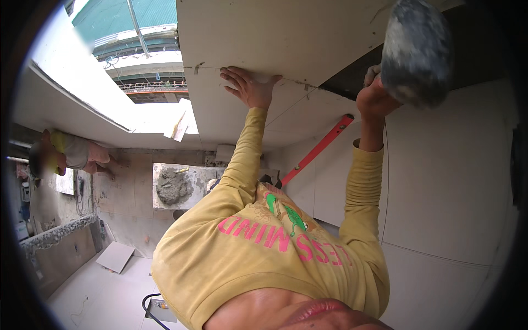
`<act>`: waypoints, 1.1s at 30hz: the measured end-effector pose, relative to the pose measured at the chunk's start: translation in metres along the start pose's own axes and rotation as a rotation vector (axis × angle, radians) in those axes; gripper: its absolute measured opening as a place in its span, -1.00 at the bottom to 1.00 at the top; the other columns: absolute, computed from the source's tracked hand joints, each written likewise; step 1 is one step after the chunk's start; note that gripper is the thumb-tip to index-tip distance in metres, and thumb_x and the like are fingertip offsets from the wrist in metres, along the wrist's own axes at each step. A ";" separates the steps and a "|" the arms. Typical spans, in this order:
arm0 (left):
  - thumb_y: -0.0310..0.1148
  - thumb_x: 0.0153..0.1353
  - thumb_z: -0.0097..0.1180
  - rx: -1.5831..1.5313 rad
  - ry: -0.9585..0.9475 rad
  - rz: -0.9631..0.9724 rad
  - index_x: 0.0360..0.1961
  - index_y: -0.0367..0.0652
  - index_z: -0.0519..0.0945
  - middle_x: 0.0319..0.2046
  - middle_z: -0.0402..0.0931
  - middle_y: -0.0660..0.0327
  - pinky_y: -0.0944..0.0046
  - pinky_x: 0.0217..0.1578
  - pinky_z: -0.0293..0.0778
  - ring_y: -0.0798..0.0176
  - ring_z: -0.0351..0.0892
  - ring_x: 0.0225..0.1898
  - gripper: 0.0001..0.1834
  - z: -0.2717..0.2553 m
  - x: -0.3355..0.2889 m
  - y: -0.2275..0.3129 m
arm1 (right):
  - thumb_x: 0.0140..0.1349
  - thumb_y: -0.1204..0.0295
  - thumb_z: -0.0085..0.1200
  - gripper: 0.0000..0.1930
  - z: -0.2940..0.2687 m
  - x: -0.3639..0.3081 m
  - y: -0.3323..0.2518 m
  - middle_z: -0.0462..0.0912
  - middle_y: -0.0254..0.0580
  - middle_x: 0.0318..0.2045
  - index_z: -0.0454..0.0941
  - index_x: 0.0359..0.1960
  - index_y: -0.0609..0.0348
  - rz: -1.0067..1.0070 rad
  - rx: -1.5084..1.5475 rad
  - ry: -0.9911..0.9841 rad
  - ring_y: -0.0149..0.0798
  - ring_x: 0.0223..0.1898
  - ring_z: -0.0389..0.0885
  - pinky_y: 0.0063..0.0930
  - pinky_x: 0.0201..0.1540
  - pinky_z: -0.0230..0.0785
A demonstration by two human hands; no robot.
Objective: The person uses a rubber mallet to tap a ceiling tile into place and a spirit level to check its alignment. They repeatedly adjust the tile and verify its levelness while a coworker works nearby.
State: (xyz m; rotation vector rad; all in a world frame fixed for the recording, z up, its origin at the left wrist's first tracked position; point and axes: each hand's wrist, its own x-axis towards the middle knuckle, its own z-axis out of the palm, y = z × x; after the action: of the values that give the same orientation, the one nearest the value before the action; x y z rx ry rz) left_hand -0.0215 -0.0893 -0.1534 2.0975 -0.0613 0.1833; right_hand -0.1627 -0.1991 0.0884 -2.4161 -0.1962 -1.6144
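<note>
My left hand lies against a large pale tile near its joint line, fingers spread. My right hand is raised at the upper right, its fingers closed round the handle of a rubber mallet. The mallet's black head, smeared grey-white, looms close and blurred, and its handle is mostly hidden. A dark untiled gap shows between the tiles, left of the mallet. Below it, a red spirit level leans at a slant between my two arms.
A heap of grey mortar sits on a pale board. At the upper left is a bright opening, with a small offcut on its edge. Another person bends at the far left. A loose square tile lies lower left.
</note>
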 end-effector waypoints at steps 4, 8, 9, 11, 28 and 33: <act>0.44 -0.32 0.47 -0.021 0.034 0.039 0.46 -0.51 -0.45 0.52 -0.53 -0.32 -0.39 0.43 -0.34 -0.29 -0.58 0.56 0.75 0.003 -0.001 -0.003 | 0.52 -0.06 -0.21 -0.43 -0.008 0.032 0.012 0.62 -0.20 -0.55 0.51 -0.33 0.26 -0.060 -0.340 -0.066 -0.25 -0.62 0.58 -0.40 -0.51 0.38; 0.41 -0.35 0.50 -0.069 0.035 0.011 0.47 -0.49 -0.45 0.52 -0.54 -0.31 -0.38 0.44 -0.33 -0.29 -0.59 0.56 0.76 0.007 -0.001 -0.006 | 0.46 -0.22 -0.25 -0.30 -0.013 0.020 0.008 0.47 -0.29 -0.70 0.47 -0.49 0.24 0.299 -0.223 0.049 -0.37 -0.65 0.49 -0.48 -0.60 0.30; 0.38 -0.35 0.52 -0.062 0.021 0.005 0.47 -0.48 -0.45 0.52 -0.53 -0.30 -0.38 0.44 -0.33 -0.28 -0.59 0.56 0.76 0.007 0.000 -0.006 | 0.45 -0.25 -0.26 -0.28 -0.014 0.014 0.005 0.46 -0.30 -0.69 0.46 -0.50 0.23 0.250 -0.207 0.096 -0.39 -0.66 0.46 -0.50 -0.62 0.27; 0.36 -0.36 0.53 -0.088 0.051 0.012 0.47 -0.47 -0.45 0.53 -0.52 -0.30 -0.38 0.44 -0.32 -0.28 -0.59 0.56 0.76 0.010 0.003 -0.005 | 0.44 -0.26 -0.28 -0.29 -0.009 0.010 0.008 0.44 -0.32 -0.67 0.44 -0.50 0.21 0.095 -0.007 0.208 -0.42 -0.68 0.39 -0.54 -0.65 0.24; 0.43 -0.23 0.43 0.006 0.013 0.024 0.51 -0.32 -0.47 0.55 -0.54 -0.20 -0.38 0.44 -0.31 -0.21 -0.58 0.57 0.68 0.011 0.002 -0.017 | 0.43 -0.27 -0.22 -0.32 -0.003 -0.027 0.067 0.39 -0.28 -0.70 0.43 -0.34 0.22 0.668 -0.032 0.092 -0.30 -0.67 0.45 -0.38 -0.60 0.31; 0.40 0.11 0.16 0.045 0.054 0.020 0.53 -0.26 -0.43 0.56 -0.52 -0.13 -0.39 0.44 -0.28 -0.24 -0.50 0.57 0.39 -0.009 0.015 -0.040 | 0.39 -0.32 -0.19 -0.28 -0.020 -0.133 0.020 0.25 -0.41 -0.76 0.27 -0.50 0.19 0.954 0.358 0.284 -0.40 -0.73 0.32 -0.50 -0.68 0.15</act>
State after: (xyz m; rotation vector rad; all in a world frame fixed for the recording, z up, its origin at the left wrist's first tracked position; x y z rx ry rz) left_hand -0.0030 -0.0609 -0.1812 2.1359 -0.0462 0.2554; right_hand -0.2274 -0.2221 -0.0296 -1.5680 0.5770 -1.2667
